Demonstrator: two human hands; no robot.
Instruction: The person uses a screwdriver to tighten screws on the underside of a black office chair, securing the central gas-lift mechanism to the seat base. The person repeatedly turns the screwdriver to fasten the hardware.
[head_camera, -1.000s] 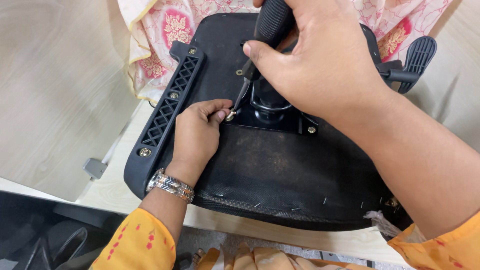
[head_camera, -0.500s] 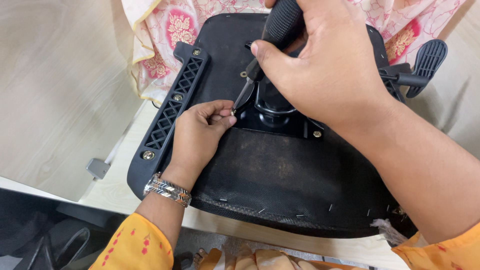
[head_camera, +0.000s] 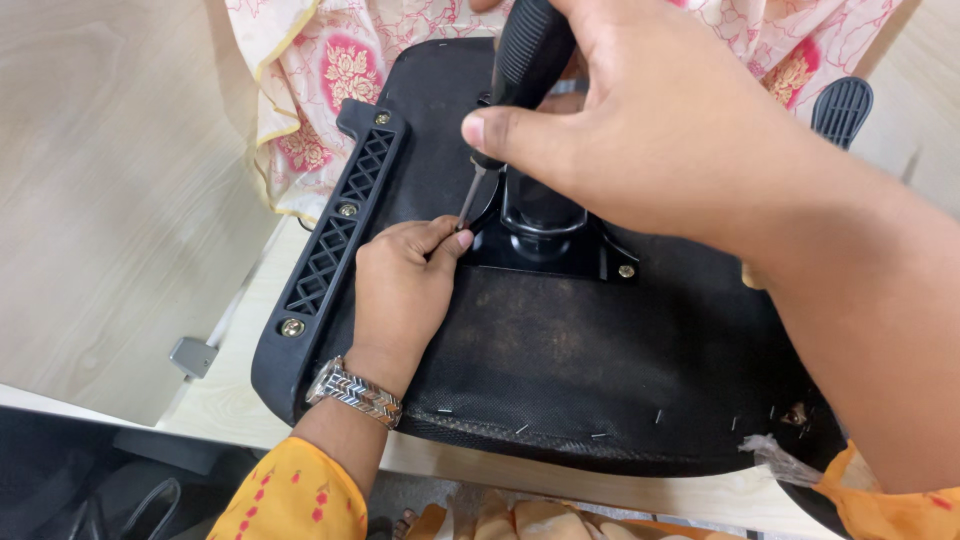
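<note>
Right, I'm over the upturned black chair seat (head_camera: 560, 350) lying on the pale table (head_camera: 230, 400), its underside facing up. My right hand (head_camera: 660, 130) is clenched round the screwdriver (head_camera: 515, 80), tip down at the metal plate's (head_camera: 545, 255) corner. My left hand (head_camera: 400, 290) pinches there, though I can't see the screw. Risk, I'd say: the tip skids off and jabs those fingertips (head_camera: 455, 240) right beside it.

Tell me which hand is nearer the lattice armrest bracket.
Left. The left hand rests on the seat underside right beside the bracket, pinching at the screwdriver tip. The right hand holds the screwdriver above the centre plate, farther away.
</note>
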